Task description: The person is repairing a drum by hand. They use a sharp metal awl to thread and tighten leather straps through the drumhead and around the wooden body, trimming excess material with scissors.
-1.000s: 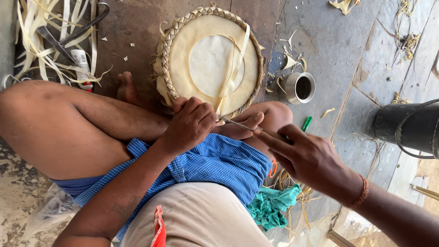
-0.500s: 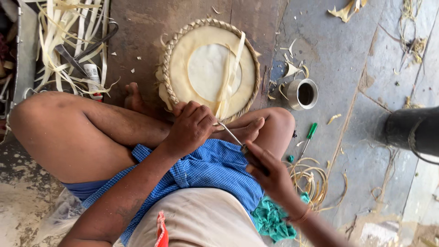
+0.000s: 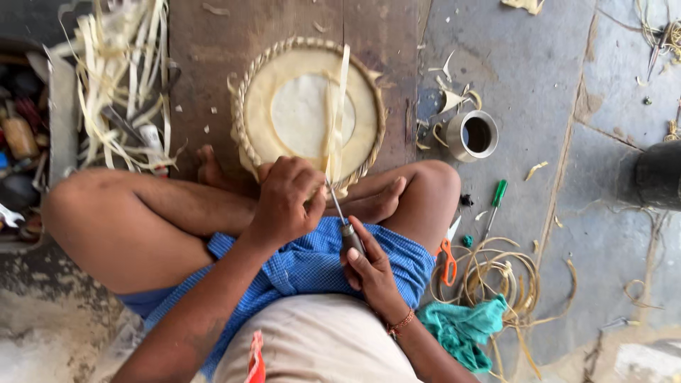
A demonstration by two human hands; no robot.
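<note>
At the bottom of the frame the person sits cross-legged on the floor in blue checked shorts (image 3: 312,266). The right hand (image 3: 369,273), low and a little right of centre, is clenched round the handle of an awl (image 3: 344,223); its thin metal shaft runs up and to the left toward the near edge of the mat. The left hand (image 3: 287,198), just above and left of it, is curled over the mat's near rim with the fingers bent, pinching the edge where the awl's tip meets it.

The mat (image 3: 308,110) is round, pale and woven, with a braided border. It lies flat on a wooden board (image 3: 206,71) in the upper centre of the frame, its near edge under the left hand and just beyond the feet. A loose pale strip (image 3: 339,106) lies across it, running from the far rim down to the hands.

To the lower right lie orange scissors (image 3: 448,261), a coil of cane (image 3: 496,276) and a teal cloth (image 3: 464,326). Further up on the right are a green screwdriver (image 3: 494,206) and a metal cup (image 3: 472,135). A heap of pale strips (image 3: 120,85) fills the upper left.
</note>
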